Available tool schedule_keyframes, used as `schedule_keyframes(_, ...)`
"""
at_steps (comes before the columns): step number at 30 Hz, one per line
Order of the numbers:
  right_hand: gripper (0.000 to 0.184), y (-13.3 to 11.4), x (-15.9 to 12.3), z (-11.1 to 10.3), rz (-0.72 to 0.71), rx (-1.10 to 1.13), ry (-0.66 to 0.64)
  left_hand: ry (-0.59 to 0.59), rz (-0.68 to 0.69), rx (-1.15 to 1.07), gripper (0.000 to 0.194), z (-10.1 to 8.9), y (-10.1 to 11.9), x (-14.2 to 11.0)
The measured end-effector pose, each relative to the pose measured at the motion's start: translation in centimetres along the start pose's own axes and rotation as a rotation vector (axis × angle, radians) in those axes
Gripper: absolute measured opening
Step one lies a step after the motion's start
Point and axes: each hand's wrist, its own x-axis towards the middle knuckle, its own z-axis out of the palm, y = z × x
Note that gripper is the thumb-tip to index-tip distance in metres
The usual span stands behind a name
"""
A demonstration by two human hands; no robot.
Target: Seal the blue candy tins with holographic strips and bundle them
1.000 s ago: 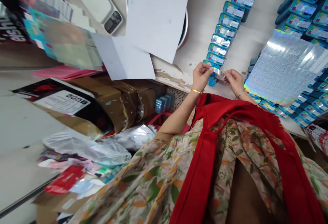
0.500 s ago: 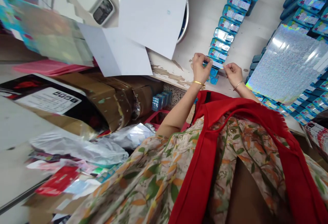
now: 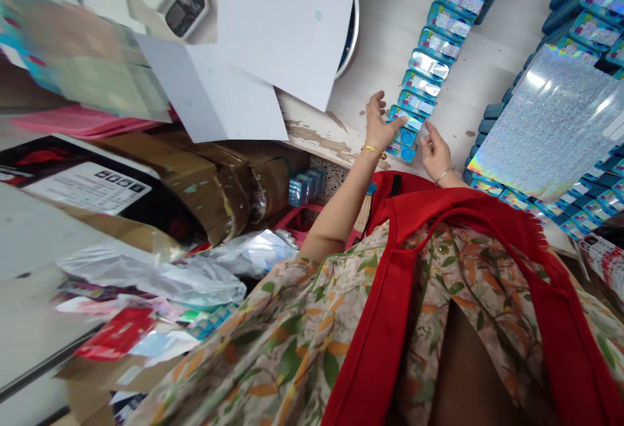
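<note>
A row of small blue cases runs along the white table, most with a shiny silver sticker across the top. My left hand is at the near end of the row, fingers spread, its thumb touching the silver sticker on one case. Just right of that case is my right hand, fingers apart and slightly curled, with nothing seen in it. The nearest blue case has a round mark and shows no silver sticker.
At right, a glittery silver sticker sheet lies over several stacked blue cases. White paper sheets partly cover a round container at the table's left edge. Cardboard boxes and plastic bags lie to the left.
The silver strip held between both hands now lies on the case. My left fingers have spread, and my right hand has let go and moved slightly down.
</note>
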Motion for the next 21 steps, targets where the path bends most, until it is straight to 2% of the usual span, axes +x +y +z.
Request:
schedule_keyframes(3,0.057,-0.5,-0.5,0.6,0.019,0.012,-0.154,-0.100,-0.091,-0.104,0.088,-0.4,-1.5,0.9)
schedule_keyframes(6,0.056,-1.1,-0.1,-0.1,0.058,-0.025,-0.209,-0.233,-0.168,-0.154,0.091,-1.8,-1.5,1.3)
schedule_keyframes(8,0.050,-1.7,0.3,-2.4,-0.006,-0.076,-0.157,-0.201,-0.117,-0.120,0.092,-2.6,-0.1,1.2)
schedule_keyframes(9,0.048,-1.9,0.5,-4.3,-0.069,-0.111,-0.096,-0.124,-0.043,-0.091,0.091,-2.8,1.2,1.2)
schedule_keyframes(11,0.046,-2.2,0.9,-9.2,-0.192,-0.218,0.096,0.053,0.155,-0.058,0.081,-2.0,4.7,1.1)
schedule_keyframes(12,0.046,-2.1,1.1,-12.2,-0.224,-0.291,0.215,0.064,0.244,-0.049,0.071,-1.0,6.9,1.1)
schedule_keyframes(14,0.048,-1.4,1.4,-18.6,-0.216,-0.447,0.466,-0.082,0.427,-0.032,0.050,2.4,11.6,1.0)
schedule_keyframes(17,0.050,0.8,1.9,-27.0,-0.131,-0.632,0.758,-0.381,0.680,0.037,0.043,10.2,18.6,0.9)
schedule_keyframes(19,0.047,2.6,2.3,-30.3,-0.099,-0.694,0.825,-0.472,0.773,0.128,0.039,16.0,22.1,1.0)
schedule_keyframes(21,0.043,4.0,2.6,-31.6,-0.106,-0.707,0.819,-0.522,0.825,0.199,0.034,21.2,24.3,1.2)
